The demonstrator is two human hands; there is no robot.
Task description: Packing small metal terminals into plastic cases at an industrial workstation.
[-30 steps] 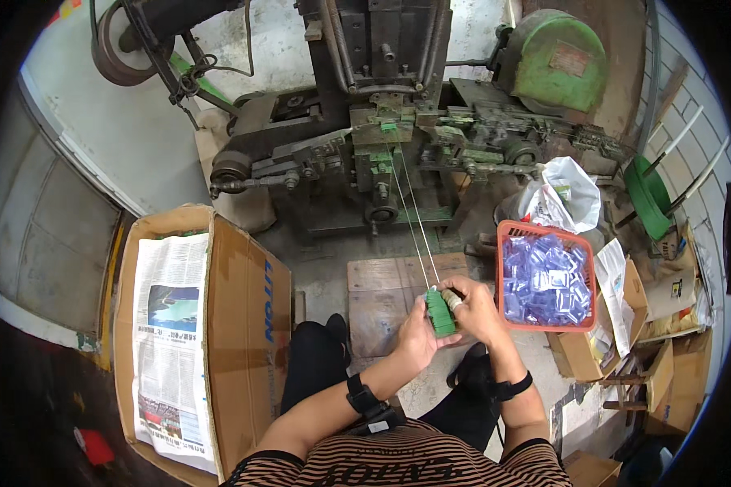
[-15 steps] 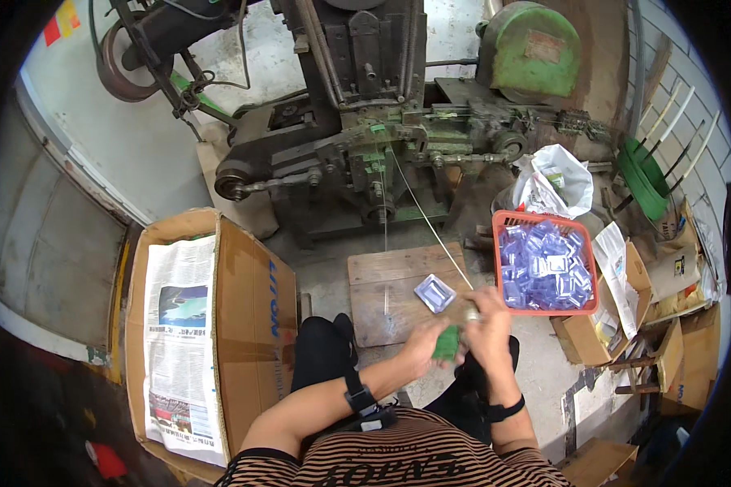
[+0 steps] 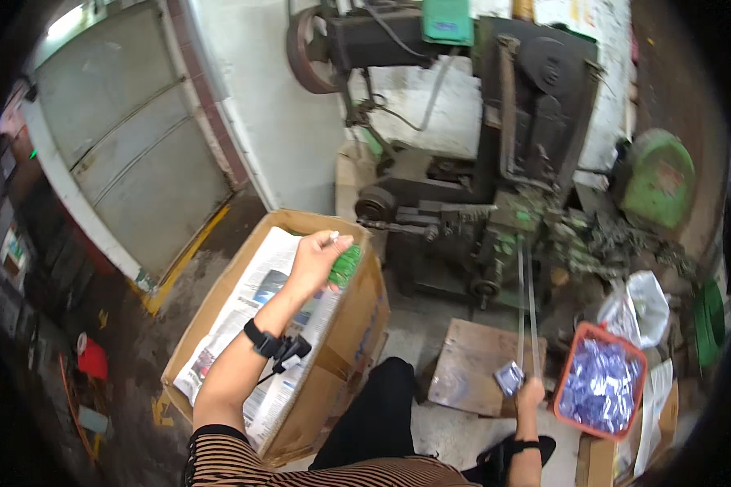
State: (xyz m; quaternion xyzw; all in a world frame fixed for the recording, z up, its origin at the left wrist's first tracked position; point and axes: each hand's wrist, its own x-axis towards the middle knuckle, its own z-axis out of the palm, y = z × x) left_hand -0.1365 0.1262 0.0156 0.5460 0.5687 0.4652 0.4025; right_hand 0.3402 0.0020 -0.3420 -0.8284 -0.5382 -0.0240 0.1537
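My left hand is over the far right corner of a large cardboard box, its fingers curled. A green bundle is right against those fingers; whether they grip it I cannot tell. Something small and white shows at the fingertips. My right hand is low at the right, closed around the near end of a thin pale rod that runs from the machine. A small clear plastic pack lies on a wooden board, just left of my right hand.
Newspaper covers much of the cardboard box. A red basket full of clear bluish packs stands at the right, with a white plastic bag behind it. A green rounded housing is at the far right, a grey door at the left.
My left hand has moved from beside my right hand, where it held something green, to the cardboard box. My right hand has stayed near the board. The view has swung left.
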